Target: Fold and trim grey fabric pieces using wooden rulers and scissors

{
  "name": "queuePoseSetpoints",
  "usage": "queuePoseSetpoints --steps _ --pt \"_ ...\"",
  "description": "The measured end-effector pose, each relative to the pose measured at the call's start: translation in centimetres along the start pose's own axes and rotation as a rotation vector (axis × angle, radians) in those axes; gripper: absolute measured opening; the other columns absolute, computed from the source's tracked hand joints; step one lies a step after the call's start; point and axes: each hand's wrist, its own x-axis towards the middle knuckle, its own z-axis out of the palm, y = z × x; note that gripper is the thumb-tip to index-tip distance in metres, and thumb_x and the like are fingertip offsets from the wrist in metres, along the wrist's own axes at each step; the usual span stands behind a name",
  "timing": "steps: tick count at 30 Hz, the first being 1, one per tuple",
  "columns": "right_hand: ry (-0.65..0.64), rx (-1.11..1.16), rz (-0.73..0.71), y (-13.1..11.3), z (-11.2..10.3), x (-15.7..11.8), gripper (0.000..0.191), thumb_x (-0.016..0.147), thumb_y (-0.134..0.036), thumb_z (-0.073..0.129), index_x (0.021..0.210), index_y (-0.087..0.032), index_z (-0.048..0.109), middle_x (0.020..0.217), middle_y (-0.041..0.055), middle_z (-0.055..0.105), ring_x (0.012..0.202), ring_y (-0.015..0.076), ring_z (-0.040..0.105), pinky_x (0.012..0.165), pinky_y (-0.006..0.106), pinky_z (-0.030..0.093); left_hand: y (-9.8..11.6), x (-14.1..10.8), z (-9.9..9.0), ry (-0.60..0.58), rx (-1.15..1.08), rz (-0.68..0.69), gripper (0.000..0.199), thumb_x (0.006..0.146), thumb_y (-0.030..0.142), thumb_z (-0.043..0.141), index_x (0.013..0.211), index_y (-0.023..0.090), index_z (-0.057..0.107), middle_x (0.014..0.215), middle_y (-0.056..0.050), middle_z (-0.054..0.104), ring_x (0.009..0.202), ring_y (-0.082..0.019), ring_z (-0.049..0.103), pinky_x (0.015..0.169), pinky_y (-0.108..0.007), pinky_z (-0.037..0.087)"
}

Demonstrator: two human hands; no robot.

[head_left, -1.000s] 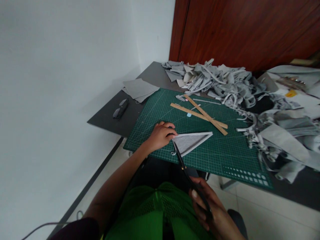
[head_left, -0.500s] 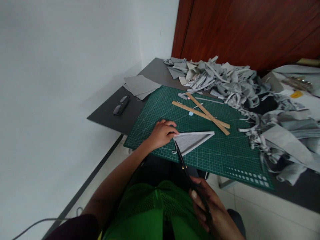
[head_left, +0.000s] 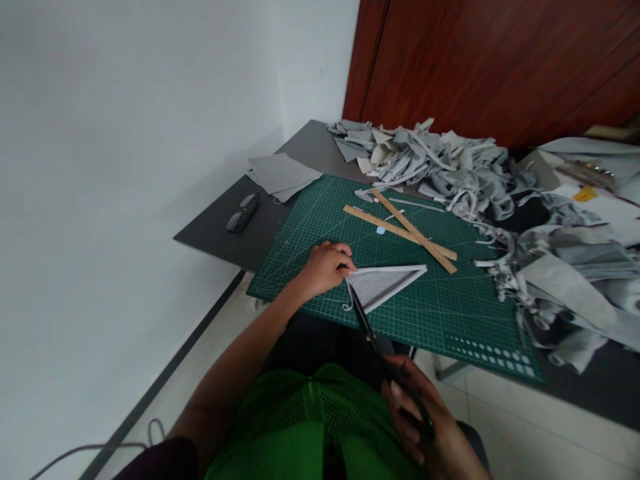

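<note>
A triangular grey fabric piece with pale folded edges lies near the front of the green cutting mat. My left hand rests on the mat and pinches the triangle's left corner. In my right hand are black scissors, held by the handles below the table's edge. Their blades point up and left onto the triangle's left side, close to my left fingertips. A thin curled strip hangs at that side, beside the blades.
Two crossed wooden rulers lie behind the triangle. Grey fabric scraps are heaped along the back and right. At the left are glasses and stacked grey sheets. A white box stands far right.
The scissor handles have spread somewhat in my right hand, the blades staying at the triangle's left side. My left hand keeps its place on the corner.
</note>
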Motion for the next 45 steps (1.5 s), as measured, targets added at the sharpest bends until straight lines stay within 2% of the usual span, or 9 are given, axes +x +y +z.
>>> queuePoseSetpoints --steps 10,21,25,34,41,45 --pt "-0.039 0.029 0.004 -0.4 -0.1 0.9 0.059 0.078 -0.059 0.083 0.121 -0.027 0.06 0.072 -0.0095 0.049 0.043 0.0024 0.032 0.032 0.011 0.026 -1.2 0.6 0.2 0.005 -0.026 0.063 0.016 0.09 0.02 0.073 0.092 0.031 0.084 0.115 0.0 0.073 0.101 -0.022 0.064 0.098 -0.042 0.046" --pt "-0.051 -0.05 -0.01 -0.4 -0.2 1.6 0.065 0.08 -0.063 0.081 0.128 -0.027 0.055 0.074 -0.0087 0.051 0.045 0.0042 0.038 0.032 0.013 0.032 -1.2 0.7 0.3 0.032 -0.029 0.072 0.011 0.09 0.023 0.076 0.09 0.031 0.084 0.112 0.001 0.073 0.099 -0.02 0.064 0.095 -0.039 0.046" --pt "-0.048 -0.071 -0.023 -0.1 -0.3 1.7 0.063 0.083 -0.06 0.08 0.132 -0.027 0.055 0.074 -0.0088 0.05 0.045 0.0042 0.039 0.032 0.013 0.032 -1.1 0.7 0.3 0.042 -0.033 0.08 0.013 0.091 0.021 0.075 0.092 0.03 0.084 0.112 0.001 0.074 0.099 -0.02 0.064 0.096 -0.039 0.046" --pt "-0.025 -0.042 0.001 0.0 0.1 1.7 0.064 0.079 -0.062 0.081 0.127 -0.029 0.055 0.075 -0.0085 0.052 0.042 0.0035 0.037 0.031 0.013 0.029 -1.4 0.6 0.5 0.078 -0.061 0.096 0.013 0.091 0.019 0.073 0.09 0.029 0.082 0.109 0.001 0.075 0.098 -0.019 0.066 0.096 -0.039 0.047" --pt "-0.018 -0.029 0.008 -0.1 0.2 1.6 0.063 0.079 -0.062 0.082 0.127 -0.029 0.057 0.075 -0.009 0.05 0.042 0.0027 0.034 0.031 0.012 0.026 -1.6 0.8 0.8 0.118 -0.087 0.093 0.012 0.091 0.015 0.072 0.092 0.024 0.079 0.105 -0.002 0.075 0.099 -0.02 0.068 0.097 -0.04 0.049" --pt "-0.041 -0.053 0.008 -0.2 0.1 1.5 0.066 0.08 -0.063 0.081 0.13 -0.029 0.056 0.078 -0.0079 0.053 0.044 0.0025 0.036 0.032 0.012 0.03 -1.5 0.5 0.6 0.106 -0.071 0.194 0.022 0.092 0.008 0.066 0.1 0.025 0.078 0.116 -0.003 0.071 0.11 -0.022 0.063 0.101 -0.042 0.048"
